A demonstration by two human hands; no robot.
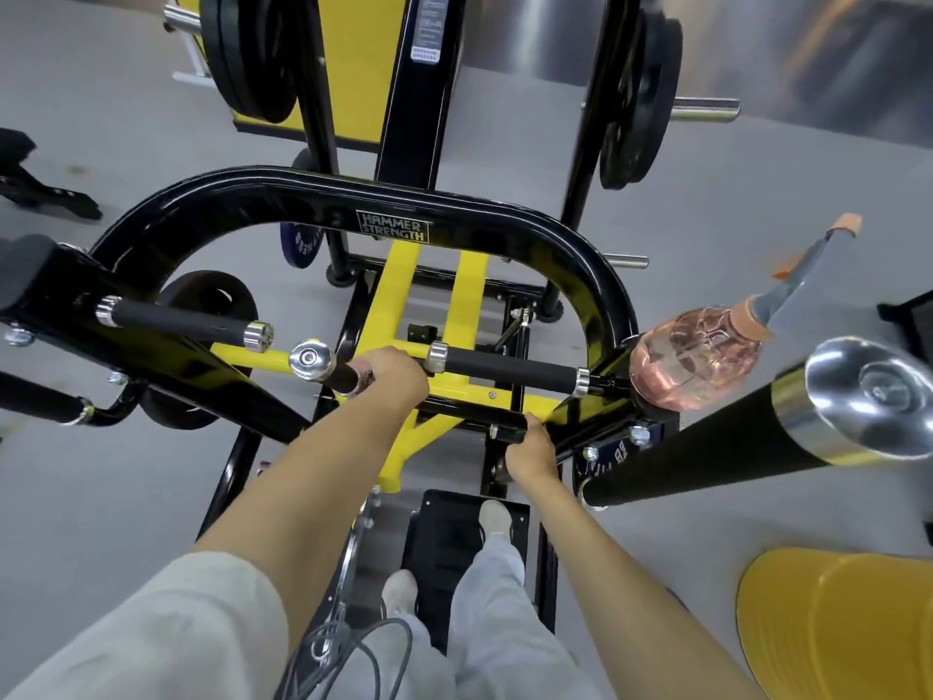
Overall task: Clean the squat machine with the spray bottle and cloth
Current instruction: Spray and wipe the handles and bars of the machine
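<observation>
While left hand (396, 378) wraps cloth (363, 380) round handle (339, 373), right hand (530, 454) grips bar (507, 430); spray bottle (694, 358) clear, pink-filled.

Spray bottle (696, 358) on the right side of the frame (353, 194); weight plates (247, 53) behind it; footplate (454, 527) beneath

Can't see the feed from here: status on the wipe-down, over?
Left hand grips cloth round a handle. Right hand holds a lower bar. Spray bottle parked on frame, right side.
</observation>
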